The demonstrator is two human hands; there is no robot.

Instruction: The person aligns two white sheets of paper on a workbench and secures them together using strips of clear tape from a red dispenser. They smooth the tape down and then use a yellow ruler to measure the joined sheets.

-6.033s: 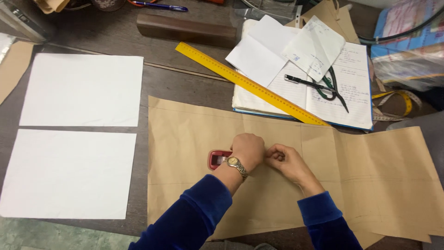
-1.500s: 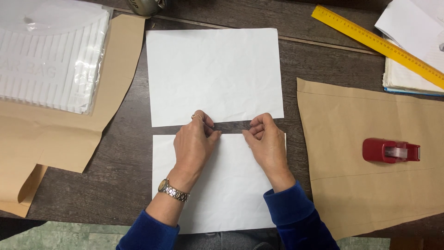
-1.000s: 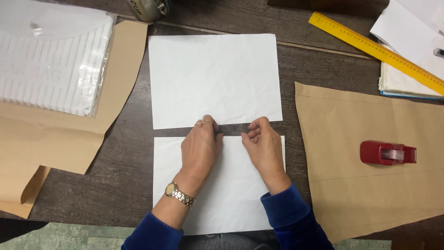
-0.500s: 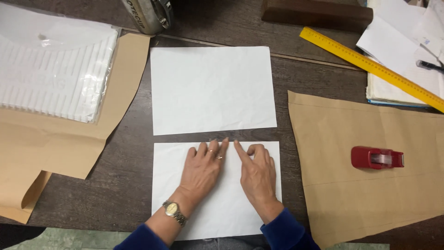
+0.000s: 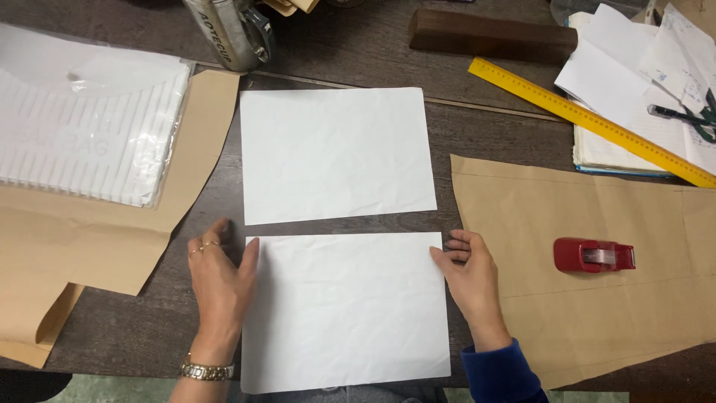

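Head view, looking straight down on a dark wooden table [image 5: 350,67]. Left hand [image 5: 220,280] flat and open, fingers spread, thumb side touching the left edge of the lower white sheet [image 5: 347,310], gripping nothing. Right hand [image 5: 470,272] loosely open at the sheet's right edge, fingertips curled against its upper right corner, no firm hold. Lower sheet rectangular, faintly creased, lying flat at the near table edge. Just above, apart by a narrow gap, a second white sheet [image 5: 335,153] of like shape and wrinkle. Right of both, matte brown kraft paper [image 5: 597,313] bearing a glossy red tape dispenser [image 5: 594,255]. Further back, a long yellow ruler [image 5: 589,119], set diagonally.
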